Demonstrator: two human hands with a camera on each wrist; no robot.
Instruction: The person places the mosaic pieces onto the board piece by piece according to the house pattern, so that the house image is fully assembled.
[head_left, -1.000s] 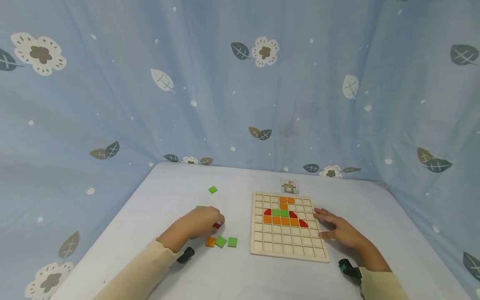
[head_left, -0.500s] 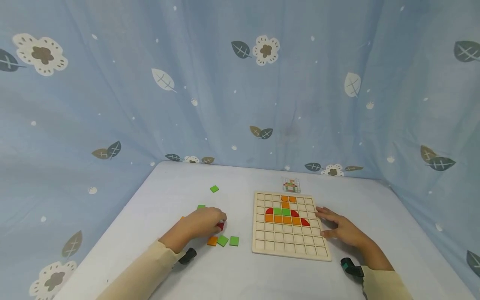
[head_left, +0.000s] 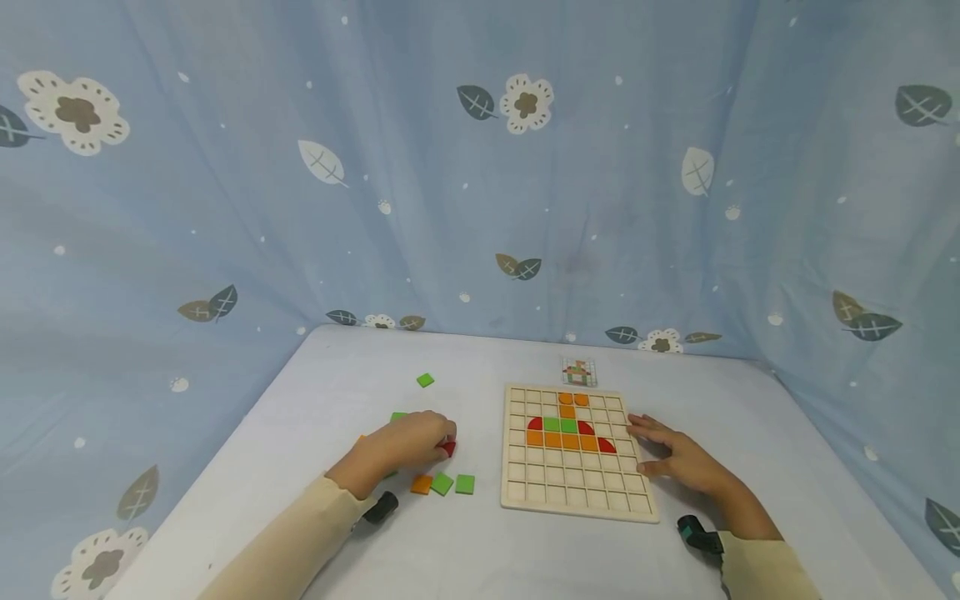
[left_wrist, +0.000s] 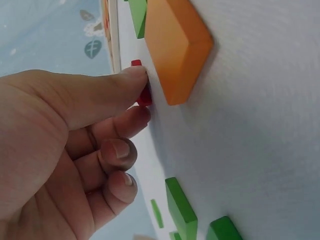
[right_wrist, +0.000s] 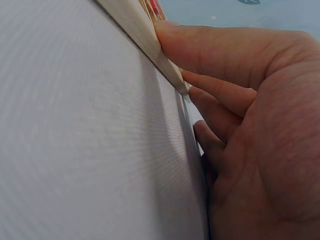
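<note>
My left hand (head_left: 408,442) pinches a small red tile (head_left: 448,448) between thumb and index finger, low over the white table left of the board. In the left wrist view the red tile (left_wrist: 144,95) is partly covered by the thumb, and its other fingers curl below. A wooden grid board (head_left: 577,502) holds red, green and orange tiles in its upper half, some square and some rounded. At the board's right edge rests my right hand (head_left: 678,458), fingers extended. The right wrist view shows that thumb (right_wrist: 172,37) against the board's side (right_wrist: 145,45).
Loose tiles lie around the left hand: an orange square (head_left: 422,484), a green square (head_left: 442,483), another green square (head_left: 465,484) and a green one farther back (head_left: 425,380). Behind the board lies a pattern card (head_left: 579,372). A blue patterned curtain (head_left: 420,208) stands behind.
My left hand has shifted slightly to the right, and more of the red tile shows at its fingertips. My right hand stays at the board's edge.
</note>
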